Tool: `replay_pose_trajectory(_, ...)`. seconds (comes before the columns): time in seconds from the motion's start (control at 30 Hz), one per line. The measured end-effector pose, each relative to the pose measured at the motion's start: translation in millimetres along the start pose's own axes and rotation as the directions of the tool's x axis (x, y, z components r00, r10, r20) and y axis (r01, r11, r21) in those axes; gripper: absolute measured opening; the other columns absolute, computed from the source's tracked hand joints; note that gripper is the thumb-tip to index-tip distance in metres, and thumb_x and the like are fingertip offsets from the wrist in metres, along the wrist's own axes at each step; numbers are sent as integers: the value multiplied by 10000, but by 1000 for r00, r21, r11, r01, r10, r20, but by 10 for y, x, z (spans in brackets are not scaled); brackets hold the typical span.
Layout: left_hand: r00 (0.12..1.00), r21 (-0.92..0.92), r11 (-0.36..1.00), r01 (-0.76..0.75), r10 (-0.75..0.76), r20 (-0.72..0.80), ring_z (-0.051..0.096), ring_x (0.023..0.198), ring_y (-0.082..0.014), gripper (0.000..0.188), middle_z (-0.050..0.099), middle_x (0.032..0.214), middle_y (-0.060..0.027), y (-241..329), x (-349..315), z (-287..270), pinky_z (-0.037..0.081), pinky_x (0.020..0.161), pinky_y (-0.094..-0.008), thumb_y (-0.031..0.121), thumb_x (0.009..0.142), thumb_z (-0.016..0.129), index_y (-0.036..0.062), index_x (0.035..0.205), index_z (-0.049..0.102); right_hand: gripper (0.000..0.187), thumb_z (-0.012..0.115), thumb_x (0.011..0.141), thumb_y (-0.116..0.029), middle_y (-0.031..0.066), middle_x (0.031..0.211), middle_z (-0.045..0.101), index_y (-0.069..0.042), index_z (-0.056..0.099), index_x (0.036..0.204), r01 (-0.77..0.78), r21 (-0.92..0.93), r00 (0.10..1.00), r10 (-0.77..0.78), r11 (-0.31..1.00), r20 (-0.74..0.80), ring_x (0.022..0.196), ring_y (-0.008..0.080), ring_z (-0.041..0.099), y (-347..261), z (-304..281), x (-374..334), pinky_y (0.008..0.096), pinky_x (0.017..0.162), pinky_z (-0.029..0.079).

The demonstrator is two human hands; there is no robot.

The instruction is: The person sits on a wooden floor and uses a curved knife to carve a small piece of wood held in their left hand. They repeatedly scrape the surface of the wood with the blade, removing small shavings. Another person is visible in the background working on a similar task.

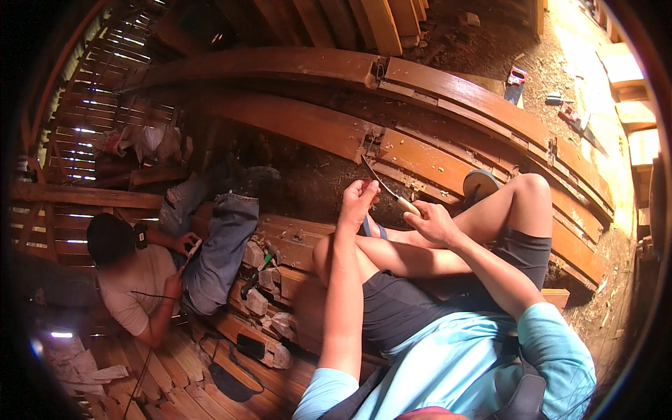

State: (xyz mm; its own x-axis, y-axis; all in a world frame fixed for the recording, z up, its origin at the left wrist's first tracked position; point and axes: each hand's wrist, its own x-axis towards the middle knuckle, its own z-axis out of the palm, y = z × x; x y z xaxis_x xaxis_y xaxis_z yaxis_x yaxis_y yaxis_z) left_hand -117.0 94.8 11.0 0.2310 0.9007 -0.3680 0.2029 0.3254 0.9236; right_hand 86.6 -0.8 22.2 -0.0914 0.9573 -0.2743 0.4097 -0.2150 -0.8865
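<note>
My right hand [432,222] is closed around the pale handle of a knife [407,205]. Its thin, dark, slightly curved blade points away and to the left, passing close beside my left hand. The fingers of my left hand [358,201] are pinched together at the blade's side. Something small and reddish shows at those fingertips, too small to name. Both hands are held above my bent legs, in front of a long wooden beam [427,157] with notches cut in it.
On the left a seated person [133,280] holds a pale strip in both hands. More notched beams [469,98] lie beyond my knees. Red-handled saws [516,80] rest on the ground at the far right. Wood offcuts [256,302] and a dark phone [250,346] lie at my left.
</note>
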Motion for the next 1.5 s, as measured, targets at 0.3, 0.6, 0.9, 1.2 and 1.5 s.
replay_pose_trajectory(0.3,999,32,999,-34,33,42,574,685,-71,143,633,794,-9,-29,56,10,484,625,-230,170,908,606,29,896,624,369,590,857,-374,192,738,627,-12,628,916,41,169,999,-43,985,10,678,261,617,368,182,135,394,642,470)
replay_pose_trajectory(0.6,988,-32,994,108,-103,114,604,716,-70,195,664,868,0,-20,143,-24,422,607,-197,255,921,579,96,1018,635,256,561,926,-327,-46,547,430,-82,587,854,-384,573,899,153,724,409,456,56,393,201,-188,157,240,409,303)
replay_pose_trajectory(0.9,997,351,934,66,-73,7,613,681,-127,220,666,842,-57,18,326,62,472,589,-246,232,901,587,39,981,657,412,573,848,-434,161,677,627,-26,620,819,-182,31,963,185,983,-199,682,316,644,262,-754,293,421,647,481)
replay_pose_trajectory(1.2,864,795,527,-299,504,-9,587,802,-338,159,606,762,-162,-113,1190,697,463,720,-441,176,806,627,30,824,689,389,577,844,-422,204,742,643,-39,638,872,-220,-154,952,177,963,-250,757,383,635,497,-1054,463,467,675,482)
replay_pose_trajectory(1.5,798,802,533,-270,590,-124,557,808,-337,94,546,851,-144,-470,1370,1054,452,703,-427,61,794,611,19,876,626,389,587,844,-413,227,753,630,-34,640,910,-290,90,945,300,953,-128,768,407,625,811,-841,844,469,692,475)
